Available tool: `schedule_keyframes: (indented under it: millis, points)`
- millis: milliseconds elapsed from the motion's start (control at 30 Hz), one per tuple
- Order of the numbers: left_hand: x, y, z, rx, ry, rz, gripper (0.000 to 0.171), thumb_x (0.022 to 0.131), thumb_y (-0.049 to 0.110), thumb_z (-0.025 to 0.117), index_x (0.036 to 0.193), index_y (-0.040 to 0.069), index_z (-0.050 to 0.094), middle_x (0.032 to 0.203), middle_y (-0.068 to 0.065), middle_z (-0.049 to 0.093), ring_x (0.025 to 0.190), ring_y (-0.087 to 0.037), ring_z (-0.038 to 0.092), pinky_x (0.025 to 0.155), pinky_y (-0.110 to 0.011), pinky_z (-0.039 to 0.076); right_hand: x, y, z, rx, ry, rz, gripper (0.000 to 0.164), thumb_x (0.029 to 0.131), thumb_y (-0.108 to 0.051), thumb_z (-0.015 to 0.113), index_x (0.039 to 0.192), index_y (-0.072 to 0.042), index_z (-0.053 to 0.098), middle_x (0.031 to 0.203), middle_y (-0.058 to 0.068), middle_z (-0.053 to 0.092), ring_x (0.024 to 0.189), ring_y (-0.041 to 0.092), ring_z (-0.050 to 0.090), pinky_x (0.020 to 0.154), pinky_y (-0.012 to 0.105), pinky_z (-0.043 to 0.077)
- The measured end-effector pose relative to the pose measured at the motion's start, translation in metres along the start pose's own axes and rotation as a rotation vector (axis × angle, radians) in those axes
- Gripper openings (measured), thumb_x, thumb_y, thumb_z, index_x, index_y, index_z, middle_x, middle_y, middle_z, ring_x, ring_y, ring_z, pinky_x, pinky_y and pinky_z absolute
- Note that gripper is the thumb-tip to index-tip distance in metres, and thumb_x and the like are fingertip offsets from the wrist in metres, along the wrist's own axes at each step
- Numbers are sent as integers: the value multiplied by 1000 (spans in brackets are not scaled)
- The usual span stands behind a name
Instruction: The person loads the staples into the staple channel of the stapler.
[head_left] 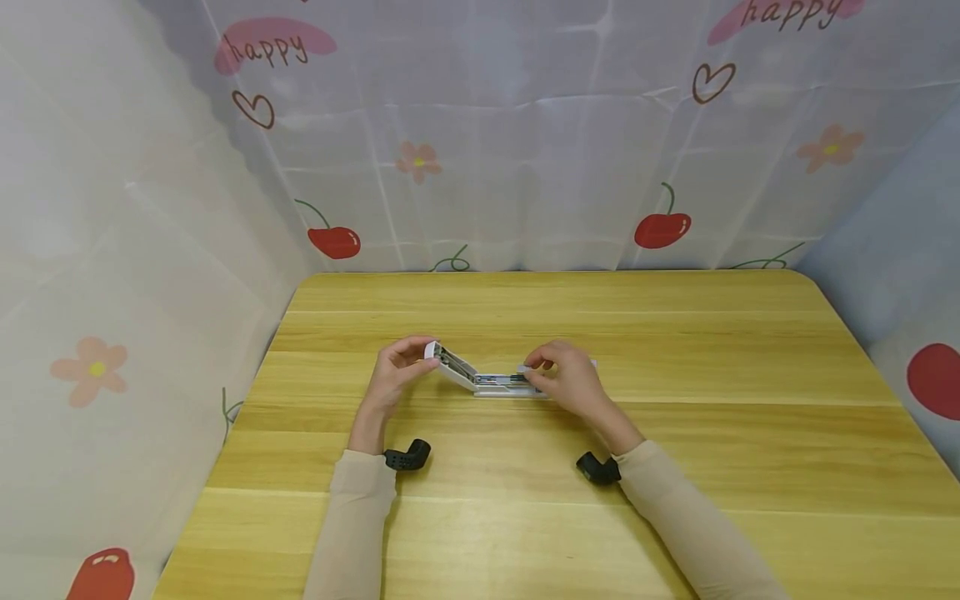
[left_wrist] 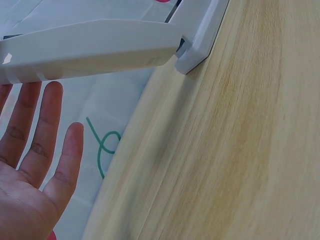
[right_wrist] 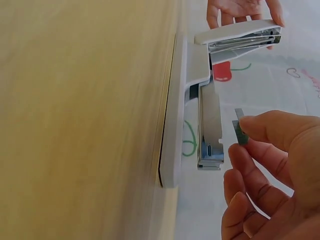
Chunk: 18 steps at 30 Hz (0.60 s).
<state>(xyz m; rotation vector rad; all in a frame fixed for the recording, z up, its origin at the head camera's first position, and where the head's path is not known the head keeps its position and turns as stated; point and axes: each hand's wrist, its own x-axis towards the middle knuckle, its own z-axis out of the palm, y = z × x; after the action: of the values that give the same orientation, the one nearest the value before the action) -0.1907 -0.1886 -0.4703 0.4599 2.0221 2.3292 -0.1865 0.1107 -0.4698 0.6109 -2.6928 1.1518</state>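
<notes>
A white stapler lies on the table with its top arm swung up to the left. My left hand holds the raised end of that arm between thumb and fingers; in the left wrist view the other fingers are spread beneath it. Between thumb and forefinger, my right hand pinches a short strip of staples, dark green-grey in the right wrist view. The strip is beside the stapler's metal magazine, apart from it. The magazine's channel shows from the side.
The wooden table carries the stapler near its middle. Behind it hangs a pale curtain printed with cherries and flowers. A black wrist camera sits at the left cuff and another camera at the right cuff.
</notes>
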Motion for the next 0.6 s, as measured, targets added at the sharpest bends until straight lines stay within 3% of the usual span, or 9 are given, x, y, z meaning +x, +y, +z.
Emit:
schedule_keyframes:
  millis: [267,600]
  points:
    - [0,1,0,0,-6,4,30,85,-6,67,111,10,71,105,9,69,92,-7,61,79,-20,51,1,-1,4,-32,-43,-10,6,84,-15,77,89,-13,73,93,2,71,84,19,60,74,34,50]
    - [0,-1,-1,-3,7,-11,34,85,-6,66,105,21,72,104,9,69,91,-7,61,78,-19,51,2,1,8,-74,-75,-16,6,83,-16,76,88,-13,74,91,1,69,83,18,59,75,35,48]
